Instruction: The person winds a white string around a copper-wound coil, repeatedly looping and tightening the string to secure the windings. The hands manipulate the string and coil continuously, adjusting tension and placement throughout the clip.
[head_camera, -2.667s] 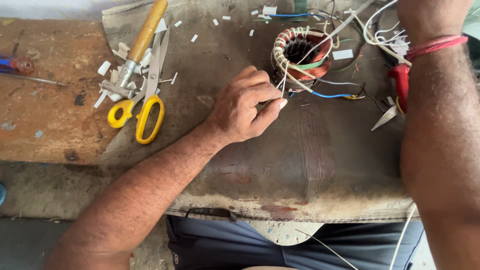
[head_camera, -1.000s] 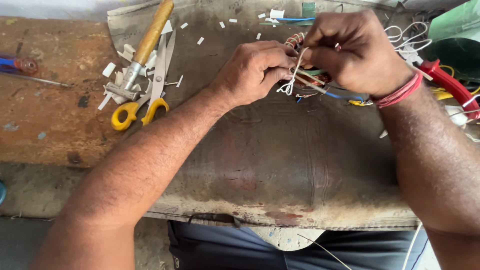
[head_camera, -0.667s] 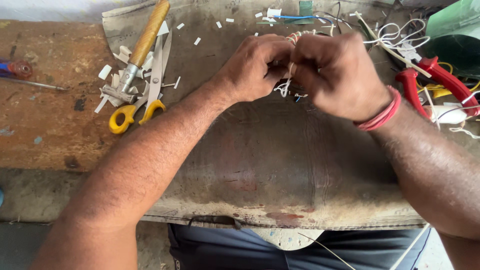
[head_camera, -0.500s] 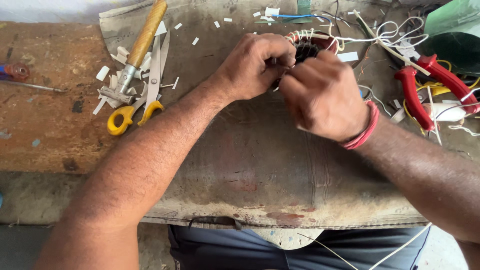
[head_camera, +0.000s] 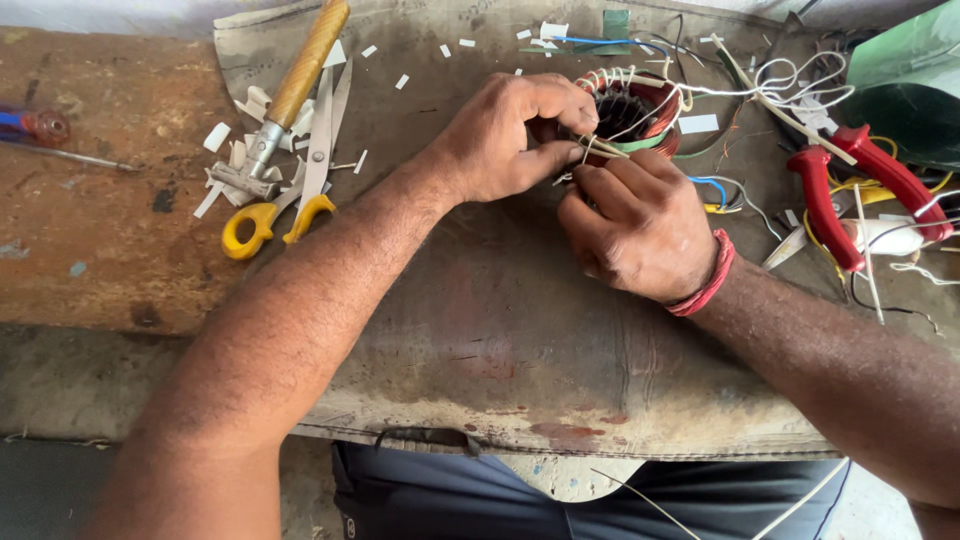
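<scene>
Right hand (head_camera: 640, 225) lower now, coil (head_camera: 630, 110) perhaps half hidden.

The wound coil (head_camera: 628, 112) I am working on lies flat on the stained cloth (head_camera: 480, 330), its round opening facing up. Copper-red windings are bound with white cord and a green band. Thin pale wires (head_camera: 598, 148) lead off its near edge, pinched in my fingertips.

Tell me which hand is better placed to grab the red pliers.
Probably the right hand. The red pliers lie on its side of the cloth, past the coil. The left hand would have to cross over the right, and both now pinch thin wires.
</scene>
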